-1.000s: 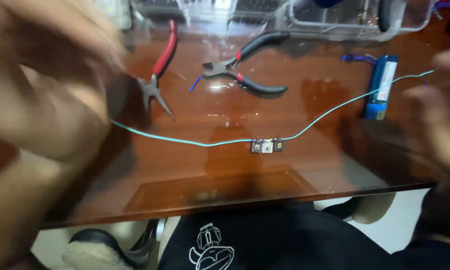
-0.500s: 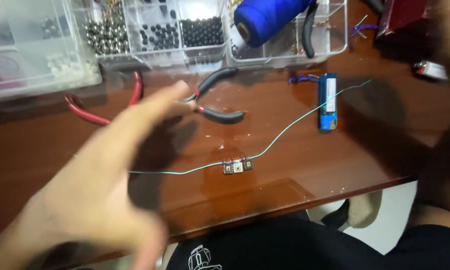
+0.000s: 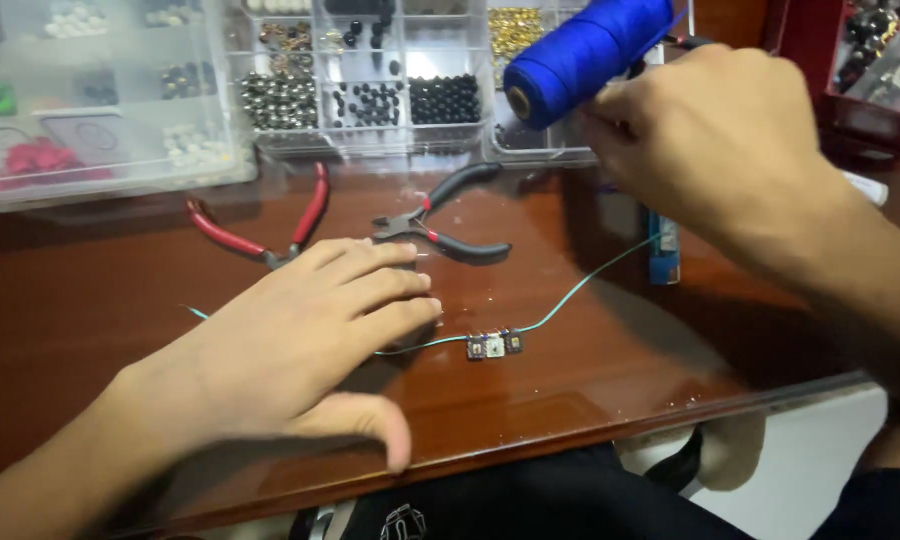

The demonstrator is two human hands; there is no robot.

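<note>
The left hand (image 3: pixel 300 345) has come down flat and open on the teal cord (image 3: pixel 580 290) near the counter's (image 3: pixel 90 290) front edge; the right hand (image 3: pixel 720 140) now grips the blue thread spool (image 3: pixel 580 55) at the back edge.

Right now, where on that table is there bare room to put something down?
Bare wood shows at the table's left, between the clear bead box and the left hand, and along the front edge right of the strung beads. It is crowded around the red pliers, black pliers, bead trays and the right hand holding the blue spool.
</note>
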